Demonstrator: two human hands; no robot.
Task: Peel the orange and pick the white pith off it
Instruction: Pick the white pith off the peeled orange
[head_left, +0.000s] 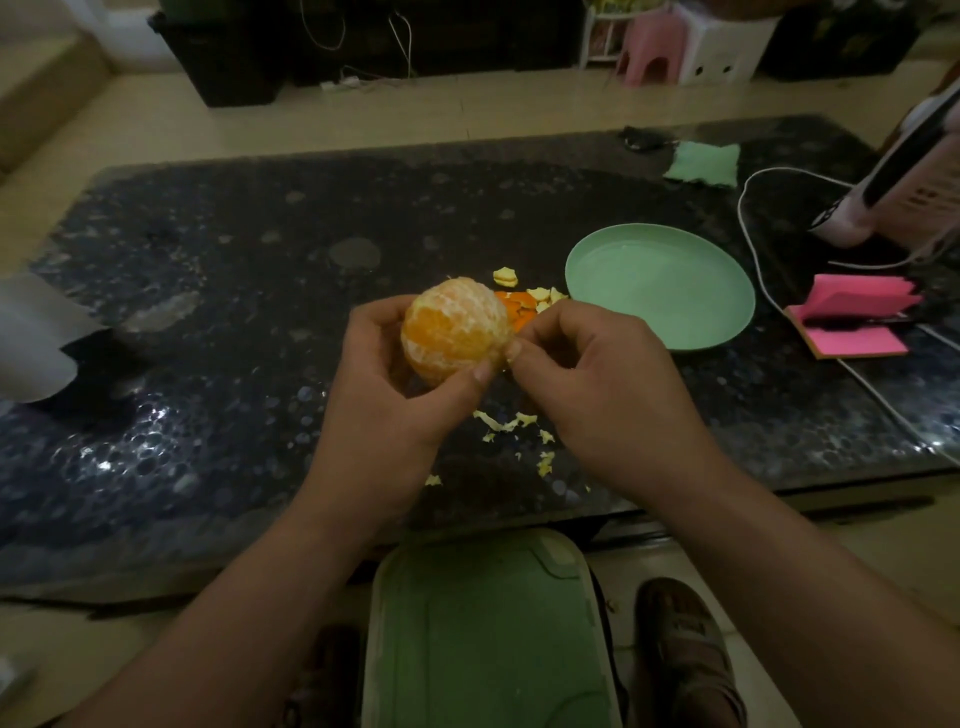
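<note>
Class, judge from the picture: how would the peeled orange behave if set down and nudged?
The orange is round, so it would probably roll. Bare segments show, so it likely splits if squeezed hard. The left hand holds it up, suggesting modest weight.

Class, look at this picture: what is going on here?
A person is cleaning an orange, already peeled, over a dark table. The left hand holds the orange while the right hand pinches white pith at its right edge. Peel pieces and pith scraps lie on the table, beside a green plate.
</note>
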